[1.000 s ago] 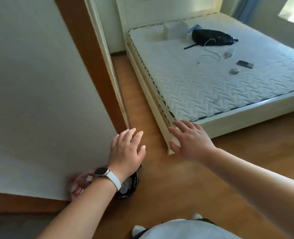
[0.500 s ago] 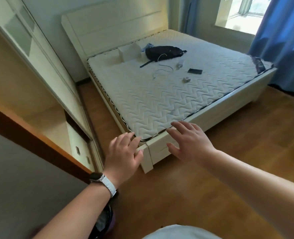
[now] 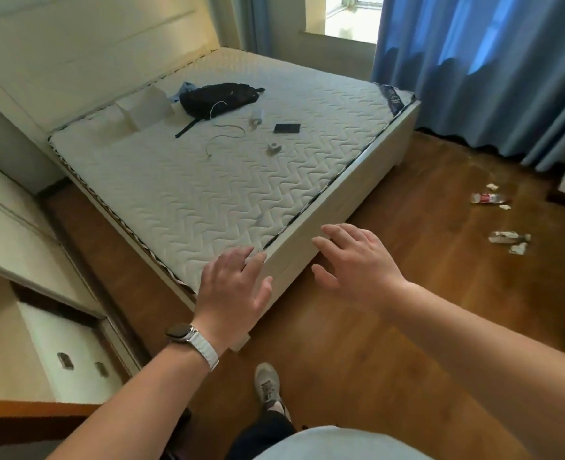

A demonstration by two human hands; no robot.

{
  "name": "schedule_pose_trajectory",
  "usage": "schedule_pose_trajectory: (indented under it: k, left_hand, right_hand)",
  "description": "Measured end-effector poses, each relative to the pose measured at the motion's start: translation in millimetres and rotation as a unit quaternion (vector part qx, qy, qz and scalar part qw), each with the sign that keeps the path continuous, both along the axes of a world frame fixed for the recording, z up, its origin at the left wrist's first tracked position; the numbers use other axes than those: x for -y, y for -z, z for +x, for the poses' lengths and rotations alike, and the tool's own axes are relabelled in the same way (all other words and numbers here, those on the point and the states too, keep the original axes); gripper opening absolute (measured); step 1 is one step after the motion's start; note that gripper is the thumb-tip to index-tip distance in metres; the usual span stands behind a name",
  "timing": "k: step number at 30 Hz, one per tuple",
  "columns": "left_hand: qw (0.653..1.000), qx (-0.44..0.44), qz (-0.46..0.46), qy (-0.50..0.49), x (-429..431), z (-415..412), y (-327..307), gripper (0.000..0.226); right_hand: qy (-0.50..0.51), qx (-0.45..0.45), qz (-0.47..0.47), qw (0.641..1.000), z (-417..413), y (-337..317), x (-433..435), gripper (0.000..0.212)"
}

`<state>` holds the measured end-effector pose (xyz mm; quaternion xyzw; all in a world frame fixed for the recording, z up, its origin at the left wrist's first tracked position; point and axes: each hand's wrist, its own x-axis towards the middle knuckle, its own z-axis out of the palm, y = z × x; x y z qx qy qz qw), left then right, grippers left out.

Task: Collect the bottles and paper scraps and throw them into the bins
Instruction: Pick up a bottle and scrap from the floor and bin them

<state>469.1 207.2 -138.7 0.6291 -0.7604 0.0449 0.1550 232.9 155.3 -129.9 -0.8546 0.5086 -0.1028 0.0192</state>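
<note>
The step in hand is judged to be the walk toward the litter. The brown wooden floor (image 3: 374,343) should be crossed past the corner of the white bed frame (image 3: 324,227). The clear plastic bottle with a red label (image 3: 488,198) and the clear plastic bottle with a white label (image 3: 508,238) are found on the floor near the blue curtain (image 3: 473,78), well apart from both hands. Small white paper scraps (image 3: 517,249) are scattered just beside them. One bottle per hand is advised, and the scraps pinched afterwards.

The left hand (image 3: 233,287) and the right hand (image 3: 357,263) are held out with fingers spread. Nothing is held; whether the bed corner is touched cannot be told.
</note>
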Motion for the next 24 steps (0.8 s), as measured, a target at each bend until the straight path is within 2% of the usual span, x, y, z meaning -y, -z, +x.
schedule_pose_trajectory:
  k: [8,14,24]
  left_hand:
    - [0.995,-0.034,0.014,0.097,122,-17,32,0.043]
    - [0.984,-0.051,0.036,0.170,233,-18,30,0.042]
    - [0.959,-0.049,0.071,0.270,381,-34,32,0.043]
  right_hand:
    - [0.122,-0.011,-0.009,0.992,-27,14,72,0.052]
    - [0.208,-0.060,0.002,0.976,-23,8,140,0.052]
    - [0.349,-0.043,0.006,0.936,-29,7,212,0.053]
